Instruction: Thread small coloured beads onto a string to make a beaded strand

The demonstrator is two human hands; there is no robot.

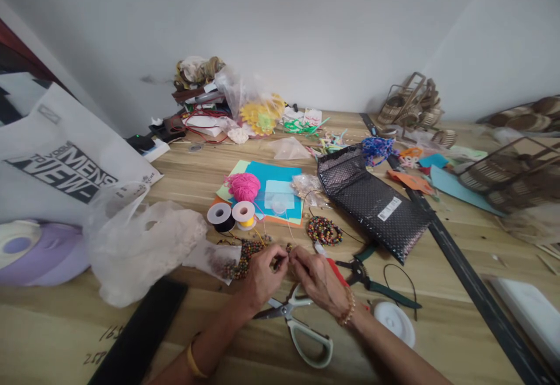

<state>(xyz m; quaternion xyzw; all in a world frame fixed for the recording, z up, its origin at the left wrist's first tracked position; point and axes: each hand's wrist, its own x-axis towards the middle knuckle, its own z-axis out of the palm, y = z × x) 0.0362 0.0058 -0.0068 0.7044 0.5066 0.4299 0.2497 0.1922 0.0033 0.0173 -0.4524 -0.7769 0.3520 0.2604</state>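
My left hand [261, 274] and my right hand [318, 277] meet over the wooden table [210, 169], fingertips pinched together on a small bead and thread I can barely make out. A pile of multicoloured beads [243, 256] lies just left of my left hand on a clear bag. A coiled beaded string [324, 230] rests above my right hand. White-handled scissors [301, 324] lie under my wrists. My right wrist wears a beaded bracelet, my left a yellow band.
Black and yellow thread spools [231, 214], pink yarn [243, 186] on coloured paper, a black bubble mailer [371, 198], green pliers [371, 280], a white lid [395, 322], a crumpled plastic bag [140, 245], a long black bar [472, 280], wicker baskets at right.
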